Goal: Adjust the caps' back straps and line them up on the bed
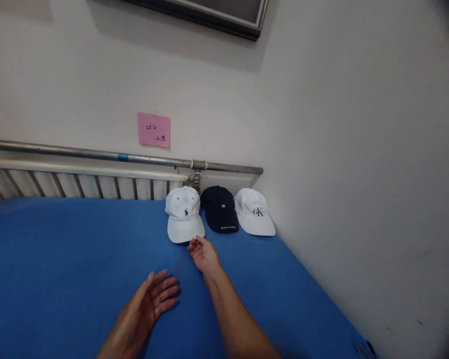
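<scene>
Three baseball caps stand side by side at the back of the blue-covered surface, brims facing me. The left one is a white baseball cap (183, 207) with a small dark blue emblem. Beside it sits a dark navy cap (219, 204) with small white lettering, then a white cap (251, 209) marked "CK". My right hand (205, 254) has its fingers curled at the front right edge of the left cap's brim and appears to pinch it. Nearer to me, my left hand (151, 301) is open above the blue cover, fingers stretched out and holding nothing.
A blue cover (78, 264) spreads across the surface. Behind it run a metal pipe (153, 159) and a white radiator (67, 184). A pink note (154, 129) and a framed picture (228, 17) are on the wall. Another wall (359, 174) bounds the right side.
</scene>
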Demonstrator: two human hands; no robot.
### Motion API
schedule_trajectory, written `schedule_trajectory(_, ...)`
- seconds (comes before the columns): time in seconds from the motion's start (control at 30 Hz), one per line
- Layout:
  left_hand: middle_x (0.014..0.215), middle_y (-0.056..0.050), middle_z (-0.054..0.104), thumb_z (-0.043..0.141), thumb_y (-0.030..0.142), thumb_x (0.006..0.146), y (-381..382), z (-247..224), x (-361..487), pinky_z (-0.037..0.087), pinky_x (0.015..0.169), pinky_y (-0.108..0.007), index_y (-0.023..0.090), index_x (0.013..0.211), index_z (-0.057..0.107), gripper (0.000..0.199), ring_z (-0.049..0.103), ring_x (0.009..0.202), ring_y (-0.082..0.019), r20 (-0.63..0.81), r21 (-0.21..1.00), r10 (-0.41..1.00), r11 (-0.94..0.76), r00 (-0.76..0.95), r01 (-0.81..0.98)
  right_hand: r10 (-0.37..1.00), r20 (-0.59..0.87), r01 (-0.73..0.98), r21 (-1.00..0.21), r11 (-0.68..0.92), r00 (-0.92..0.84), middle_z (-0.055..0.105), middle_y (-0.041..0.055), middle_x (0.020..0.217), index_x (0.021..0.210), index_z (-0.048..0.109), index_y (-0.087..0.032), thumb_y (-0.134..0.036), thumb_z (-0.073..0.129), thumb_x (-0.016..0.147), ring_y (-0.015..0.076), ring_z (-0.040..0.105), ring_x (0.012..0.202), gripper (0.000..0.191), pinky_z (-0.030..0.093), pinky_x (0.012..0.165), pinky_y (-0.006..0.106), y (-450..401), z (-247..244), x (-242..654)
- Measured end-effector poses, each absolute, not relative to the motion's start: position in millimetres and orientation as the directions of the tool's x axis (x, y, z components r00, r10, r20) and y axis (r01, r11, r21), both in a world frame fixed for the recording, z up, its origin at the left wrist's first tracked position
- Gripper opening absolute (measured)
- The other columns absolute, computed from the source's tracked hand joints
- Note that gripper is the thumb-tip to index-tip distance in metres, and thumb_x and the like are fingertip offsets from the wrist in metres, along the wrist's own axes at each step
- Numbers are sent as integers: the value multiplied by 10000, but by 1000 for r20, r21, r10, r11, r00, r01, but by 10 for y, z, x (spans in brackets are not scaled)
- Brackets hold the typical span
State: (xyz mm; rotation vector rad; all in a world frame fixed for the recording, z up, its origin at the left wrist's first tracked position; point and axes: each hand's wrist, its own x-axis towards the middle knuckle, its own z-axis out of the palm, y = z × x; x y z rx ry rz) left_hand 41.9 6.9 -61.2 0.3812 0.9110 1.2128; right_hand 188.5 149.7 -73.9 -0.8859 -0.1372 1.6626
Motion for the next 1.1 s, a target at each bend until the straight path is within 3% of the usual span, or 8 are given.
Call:
schedule_trajectory(0.43, 1156, -238, 665, 498, 285, 953, 59, -597, 433, 549, 831, -407, 26, 1264, 525, 406, 685, 975, -295, -397, 721, 917, 335, 36, -607, 878, -479, -786, -547, -287, 13, 639, 36, 954, 1063, 600, -132, -278, 576, 934, 126, 628, 734, 196, 552, 625, 274, 1537, -791, 1859)
schedule_trajectory(0.67, 1119, -226, 683, 519, 272, 937, 57, -573, 445, 552, 817, -404, 39, 1233, 561, 379, 691, 952, -288, -404, 723, 914, 335, 23, -605, 895, -445, -784, -572, -243, 47, 627, -1, 819, 964, 610, -125, -288, 573, 938, 93, 593, 619, 170, 522, 557, 235, 1557, -819, 1856)
schedule_trajectory(1.1, 1020, -186, 715, 517, 318, 937, 100, -607, 427, 552, 723, -355, 87, 1152, 613, 330, 699, 821, -240, -419, 660, 907, 342, 50, -669, 934, -355, -808, -562, -174, 46, 593, -35, 712, 844, 598, -122, -241, 576, 935, 81, 576, 573, 151, 507, 535, 217, 1719, -728, 1800)
